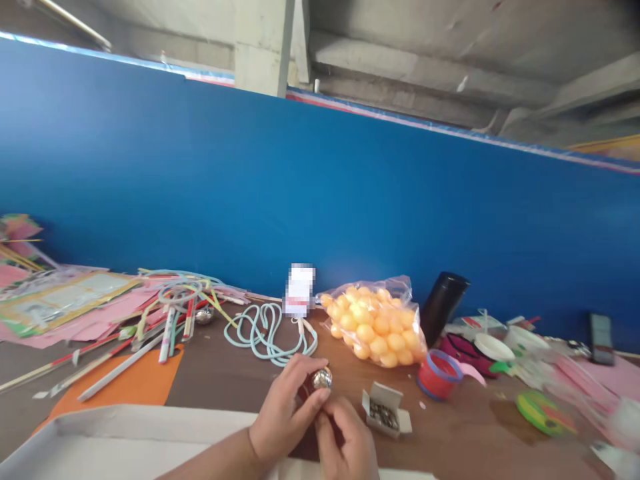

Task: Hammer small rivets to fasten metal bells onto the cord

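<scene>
Near the front of the table, my left hand (286, 408) is closed around a small shiny silver ball (323, 379), with thumb and forefinger at its sides. Just below it, my right hand (347, 440) has its fingers pinched together close to the left thumb. Whatever lies between those fingers is hidden. To the right of my hands stands an open small box (383, 415) full of little metal pieces. Behind them lies a coiled light-blue cord (260, 333) attached to a white card (300, 290).
A clear bag of orange balls (375, 327) sits behind the box, beside a black tumbler (444, 300) and a red ribbon roll (440, 375). Sticks and cords (167, 327) pile up at left. A white tray (125, 433) fills the front left; a blue partition (300, 187) rises behind.
</scene>
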`<state>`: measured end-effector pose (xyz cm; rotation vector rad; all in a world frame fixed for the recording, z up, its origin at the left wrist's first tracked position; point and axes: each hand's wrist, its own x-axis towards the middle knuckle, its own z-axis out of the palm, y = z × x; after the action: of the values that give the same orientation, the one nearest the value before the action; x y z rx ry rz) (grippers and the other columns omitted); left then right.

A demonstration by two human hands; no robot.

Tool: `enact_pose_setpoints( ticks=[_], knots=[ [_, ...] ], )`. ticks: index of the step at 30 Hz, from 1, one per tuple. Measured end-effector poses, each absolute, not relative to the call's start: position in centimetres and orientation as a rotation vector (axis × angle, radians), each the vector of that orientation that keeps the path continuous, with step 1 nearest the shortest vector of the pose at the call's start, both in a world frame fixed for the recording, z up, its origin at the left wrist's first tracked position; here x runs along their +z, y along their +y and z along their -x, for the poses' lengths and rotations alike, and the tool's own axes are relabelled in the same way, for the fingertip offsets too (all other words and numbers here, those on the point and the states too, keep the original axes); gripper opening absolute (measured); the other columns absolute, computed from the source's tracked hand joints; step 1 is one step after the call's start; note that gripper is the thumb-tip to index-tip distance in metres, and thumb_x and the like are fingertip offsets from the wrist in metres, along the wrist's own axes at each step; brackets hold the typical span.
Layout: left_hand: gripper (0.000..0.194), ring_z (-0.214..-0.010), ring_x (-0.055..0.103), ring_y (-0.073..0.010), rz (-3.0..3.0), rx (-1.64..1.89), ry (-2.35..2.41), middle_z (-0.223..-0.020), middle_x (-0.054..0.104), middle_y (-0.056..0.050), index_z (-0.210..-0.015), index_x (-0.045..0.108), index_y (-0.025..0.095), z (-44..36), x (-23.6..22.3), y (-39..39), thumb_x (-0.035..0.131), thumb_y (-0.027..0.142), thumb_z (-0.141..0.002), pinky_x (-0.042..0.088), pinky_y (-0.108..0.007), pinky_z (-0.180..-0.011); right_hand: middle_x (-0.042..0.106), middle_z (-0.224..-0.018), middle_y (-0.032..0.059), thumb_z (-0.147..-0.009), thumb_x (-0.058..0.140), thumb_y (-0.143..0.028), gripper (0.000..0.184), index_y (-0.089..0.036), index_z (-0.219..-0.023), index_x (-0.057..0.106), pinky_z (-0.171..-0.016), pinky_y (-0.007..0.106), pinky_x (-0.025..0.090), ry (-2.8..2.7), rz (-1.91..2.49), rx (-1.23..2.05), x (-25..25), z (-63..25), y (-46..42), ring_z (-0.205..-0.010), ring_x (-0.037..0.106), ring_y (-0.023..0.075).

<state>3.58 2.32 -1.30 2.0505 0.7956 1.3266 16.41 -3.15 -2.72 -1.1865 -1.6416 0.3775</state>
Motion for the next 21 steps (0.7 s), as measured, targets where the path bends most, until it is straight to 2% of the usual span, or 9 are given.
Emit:
enact_pose_setpoints(
  ticks=[1,4,7,10,12,15,18,21],
  knots=[
    [0.034,-0.086,0.053,-0.0171,-2.073,1.335,0.790,-0.101,0.053,-0.007,-0.116,0.050,0.024,-3.5,-1.2,2.2,0.051,0.024,-0.082,0.046,-0.029,-0.074,0.063,-0.079,0.0046,-0.087,0.041,-0.023,0.021,-0.020,-0.087,0.062,-0.065,0.022,0.046,-1.666,1.191,0.389,-1.9,-16.3,-3.5,-0.071,0.059,0.0155],
    [0.032,-0.088,0.053,-0.0170,-2.138,1.403,0.811,-0.101,0.053,-0.008,-0.115,0.050,0.023,-3.2,-1.0,1.9,0.050,0.024,-0.083,0.047,-0.028,-0.072,0.062,-0.074,0.0033,-0.087,0.041,-0.020,0.022,-0.019,-0.081,0.062,-0.065,0.023,0.045,-1.677,1.235,0.259,-0.3,-16.3,-4.1,-0.067,0.057,0.0147],
    [0.033,-0.088,0.055,-0.0166,-2.237,1.462,0.882,-0.104,0.053,-0.008,-0.117,0.048,0.022,-3.0,-1.3,1.9,0.048,0.025,-0.084,0.047,-0.029,-0.075,0.065,-0.082,0.0046,-0.085,0.043,-0.020,0.023,-0.019,-0.092,0.065,-0.069,0.024,0.046,-1.572,1.296,0.088,-0.1,-17.3,-4.0,-0.075,0.060,0.0153],
    [0.034,-0.089,0.057,-0.0174,-2.415,1.449,0.922,-0.109,0.052,-0.009,-0.117,0.049,0.023,-3.2,-1.7,1.9,0.047,0.029,-0.084,0.047,-0.032,-0.079,0.067,-0.088,0.0073,-0.084,0.042,-0.023,0.026,-0.017,-0.095,0.065,-0.075,0.026,0.047,-1.400,1.409,-0.022,-0.4,-19.9,-3.5,-0.081,0.061,0.0170],
    [0.032,-0.098,0.055,-0.0203,-2.499,1.458,0.913,-0.109,0.054,-0.009,-0.116,0.051,0.024,-3.3,-1.5,1.7,0.047,0.030,-0.084,0.045,-0.034,-0.084,0.067,-0.094,0.0103,-0.085,0.039,-0.024,0.030,-0.014,-0.097,0.064,-0.079,0.029,0.046,-1.280,1.494,-0.094,-0.6,-22.1,-3.4,-0.085,0.061,0.0189],
    [0.033,-0.095,0.055,-0.0201,-2.369,1.548,1.020,-0.104,0.055,-0.009,-0.115,0.051,0.022,-3.3,-0.7,1.1,0.046,0.033,-0.084,0.045,-0.035,-0.084,0.067,-0.100,0.0136,-0.085,0.033,-0.025,0.036,-0.010,-0.101,0.062,-0.082,0.031,0.045,-1.145,1.630,-0.162,-0.8,-24.7,-3.8,-0.090,0.060,0.0208],
    [0.036,-0.078,0.056,-0.0174,-2.004,1.708,1.250,-0.095,0.055,-0.007,-0.114,0.052,0.020,-2.9,-0.2,0.7,0.047,0.038,-0.083,0.047,-0.034,-0.077,0.068,-0.097,0.0089,-0.085,0.034,-0.028,0.036,-0.015,-0.100,0.063,-0.077,0.027,0.046,-1.148,1.760,-0.154,-1.2,-25.6,-4.5,-0.084,0.062,0.0189],
    [0.040,-0.076,0.055,-0.0174,-1.762,1.753,1.339,-0.094,0.055,-0.006,-0.113,0.054,0.021,-2.0,-0.7,0.8,0.049,0.042,-0.080,0.047,-0.034,-0.075,0.069,-0.089,0.0012,-0.081,0.043,-0.030,0.026,-0.024,-0.091,0.066,-0.069,0.024,0.045,-1.231,1.889,-0.127,-1.7,-25.0,-4.8,-0.079,0.062,0.0168]
  ],
)
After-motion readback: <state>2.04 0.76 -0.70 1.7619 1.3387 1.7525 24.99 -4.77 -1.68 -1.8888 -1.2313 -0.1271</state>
